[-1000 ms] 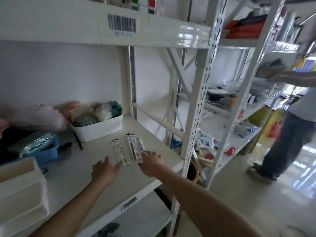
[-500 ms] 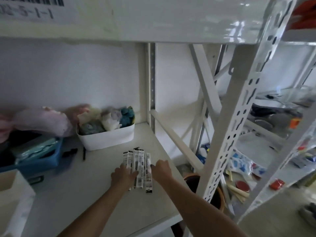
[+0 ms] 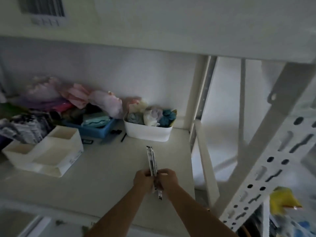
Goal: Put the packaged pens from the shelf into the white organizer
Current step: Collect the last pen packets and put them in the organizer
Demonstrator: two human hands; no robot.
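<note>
1. Both hands close on one bundle: the left hand [image 3: 143,180] and the right hand [image 3: 168,179] press in from either side of the packaged pens [image 3: 152,163], fingers curled around the packets.
2. Held between the palms, the packaged pens stand gathered into a narrow stack, on edge, their far ends pointing away from the person and their near ends sticking out below the hands. The stack sits over the near right part of the shelf [image 3: 106,178]; whether its lower end touches the board cannot be told.
3. To the left of the hands, well apart from them, the white organizer [image 3: 51,152] rests on the shelf, its stepped open compartments facing up.
4. Farther back, a blue tray [image 3: 95,130] holds folded teal material, with small dark items lying on the board just in front of it.
5. Right of that tray, a white bin [image 3: 147,133] holds bundled pale, blue and teal cloth.
6. Against the far wall on the left lie pink and lilac bags [image 3: 77,98], blurred.
7. At the right edge rises a perforated white upright [image 3: 266,170].
</note>
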